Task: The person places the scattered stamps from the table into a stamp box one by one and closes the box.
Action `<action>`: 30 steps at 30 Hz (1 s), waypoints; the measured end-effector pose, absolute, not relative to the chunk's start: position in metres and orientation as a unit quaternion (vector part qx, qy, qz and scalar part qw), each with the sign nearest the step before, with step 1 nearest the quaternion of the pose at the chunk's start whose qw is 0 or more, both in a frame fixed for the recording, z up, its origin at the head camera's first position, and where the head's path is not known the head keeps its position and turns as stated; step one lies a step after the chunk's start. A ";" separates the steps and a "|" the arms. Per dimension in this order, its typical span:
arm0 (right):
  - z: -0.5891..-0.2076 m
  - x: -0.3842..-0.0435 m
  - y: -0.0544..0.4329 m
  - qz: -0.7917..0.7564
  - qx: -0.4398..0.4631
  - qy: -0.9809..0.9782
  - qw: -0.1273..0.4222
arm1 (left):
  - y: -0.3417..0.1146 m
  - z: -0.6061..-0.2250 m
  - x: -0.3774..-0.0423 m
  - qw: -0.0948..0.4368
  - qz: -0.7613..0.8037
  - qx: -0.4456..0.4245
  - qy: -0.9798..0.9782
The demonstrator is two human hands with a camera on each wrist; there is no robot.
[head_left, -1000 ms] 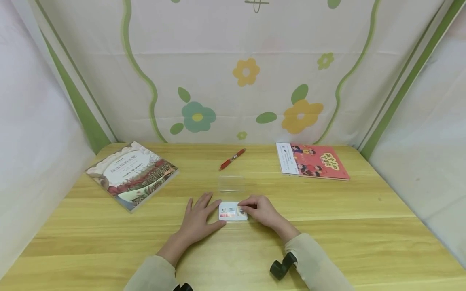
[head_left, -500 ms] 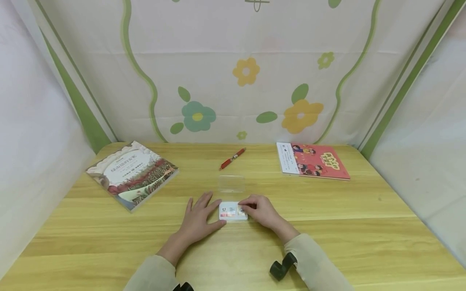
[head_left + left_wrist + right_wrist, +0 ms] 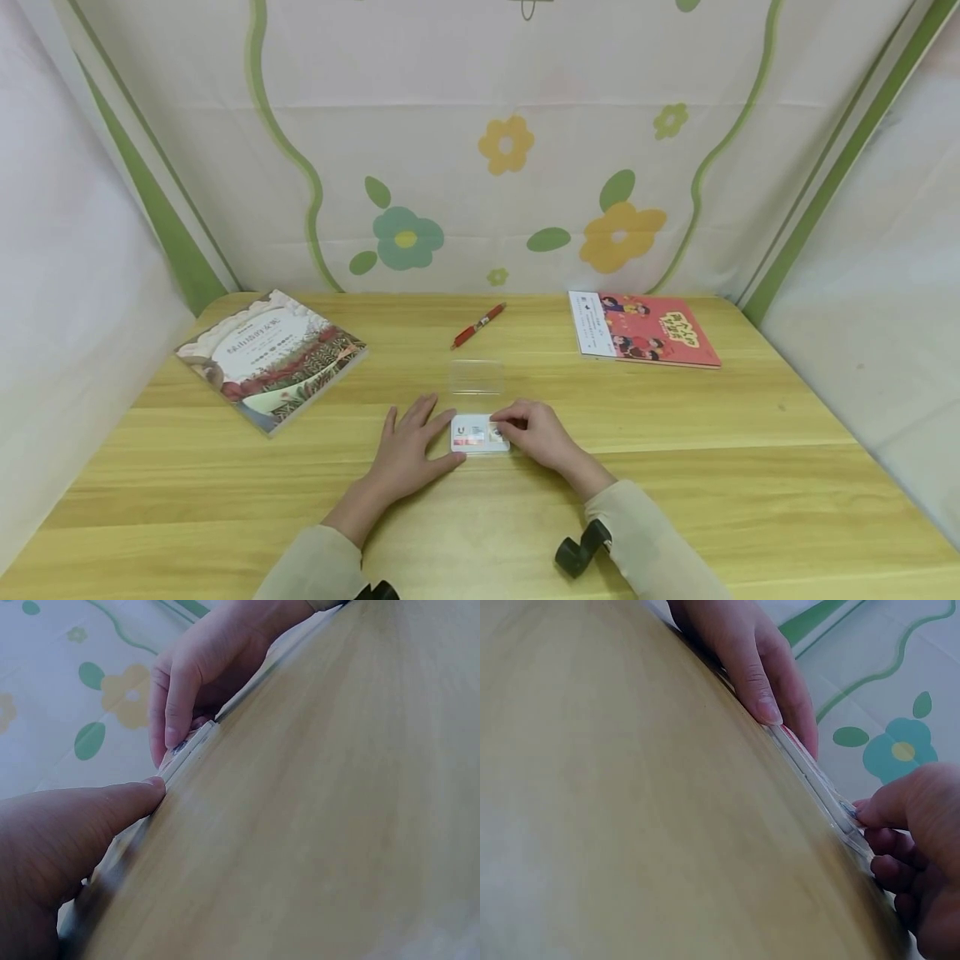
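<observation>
A flat white card-like case [image 3: 471, 434] with small colored prints lies at the table's front middle, a clear plastic edge under it. My left hand [image 3: 405, 450] rests beside it with fingers spread, index tip and thumb tip touching its left corners; in the left wrist view the left thumb [image 3: 124, 801] presses against its near edge. My right hand [image 3: 542, 435] pinches a small printed square [image 3: 496, 434] at the case's right end between thumb and index finger. In the right wrist view the case [image 3: 810, 769] appears edge-on between both hands, and the pinched square is mostly hidden.
A clear plastic rectangle [image 3: 477, 377] lies just behind the case, with a red pen [image 3: 478, 326] farther back. One illustrated book [image 3: 272, 358] lies at left, a red-covered book [image 3: 645, 330] at back right. A flowered curtain [image 3: 465, 83] hangs behind the wooden table [image 3: 750, 467].
</observation>
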State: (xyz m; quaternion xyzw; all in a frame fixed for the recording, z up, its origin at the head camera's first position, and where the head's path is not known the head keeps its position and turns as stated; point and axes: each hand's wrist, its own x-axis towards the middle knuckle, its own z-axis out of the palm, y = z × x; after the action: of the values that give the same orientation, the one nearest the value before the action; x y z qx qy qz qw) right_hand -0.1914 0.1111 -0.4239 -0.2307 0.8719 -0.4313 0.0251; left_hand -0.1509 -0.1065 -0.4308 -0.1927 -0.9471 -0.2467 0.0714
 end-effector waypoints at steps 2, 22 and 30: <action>-0.423 -0.191 0.111 -0.431 -0.229 0.873 0.023 | -0.106 -0.430 -0.151 0.072 -0.246 -0.193 -0.947; -0.425 -0.192 0.108 -0.426 -0.225 0.876 0.007 | -0.109 -0.429 -0.152 0.069 -0.255 -0.193 -0.945; -0.418 -0.194 0.112 -0.471 -0.198 0.859 0.025 | -0.115 -0.431 -0.163 0.059 -0.308 -0.193 -0.930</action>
State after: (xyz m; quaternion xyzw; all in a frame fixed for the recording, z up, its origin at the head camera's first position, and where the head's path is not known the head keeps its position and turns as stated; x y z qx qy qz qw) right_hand -0.1936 0.1124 -0.4182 -0.1979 0.8590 -0.4715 0.0250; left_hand -0.1630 -0.1154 -0.4308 -0.1931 -0.9297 -0.3079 0.0589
